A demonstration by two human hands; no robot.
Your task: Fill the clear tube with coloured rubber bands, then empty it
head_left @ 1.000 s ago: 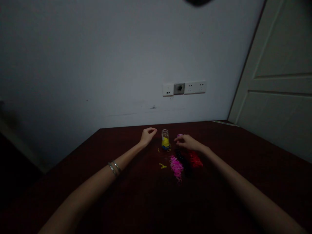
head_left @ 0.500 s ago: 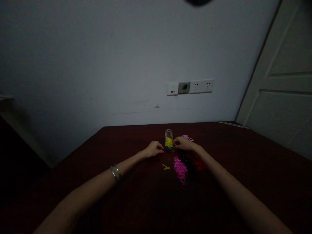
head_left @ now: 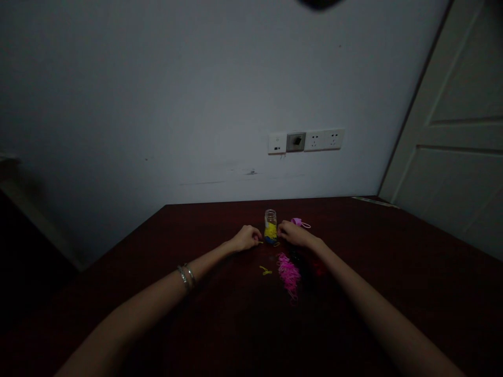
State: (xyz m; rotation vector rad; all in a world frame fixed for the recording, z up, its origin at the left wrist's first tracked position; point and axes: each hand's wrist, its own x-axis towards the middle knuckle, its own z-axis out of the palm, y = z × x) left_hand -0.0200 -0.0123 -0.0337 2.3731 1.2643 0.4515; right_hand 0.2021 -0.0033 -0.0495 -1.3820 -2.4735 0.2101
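A small clear glass jar (head_left: 271,215) stands upright and uncapped on the dark red table, with yellow rubber bands (head_left: 271,230) above a blue layer inside. To its left, my left hand (head_left: 245,239) is closed in a pinch, a bit of yellow rubber band (head_left: 260,242) showing at the fingertips. My right hand (head_left: 294,232) is at the jar's right side with fingers curled together; whether they touch the glass or hold something is unclear. One yellow loop (head_left: 276,244) lies by the jar's base. Nearer me are loose yellow bands (head_left: 265,270) and a pile of pink rubber bands (head_left: 289,275).
Behind my right hand lies a pink item with a loop (head_left: 297,222), perhaps a lid. A dark, hard-to-see heap (head_left: 310,264) sits under my right forearm. The white wall with sockets (head_left: 306,140) borders the table's back edge; a door (head_left: 451,136) stands at right.
The fingers of my left hand have drawn together, and a yellow rubber band now shows at their tips. My right hand stays beside the jar. The whole view has shifted slightly.
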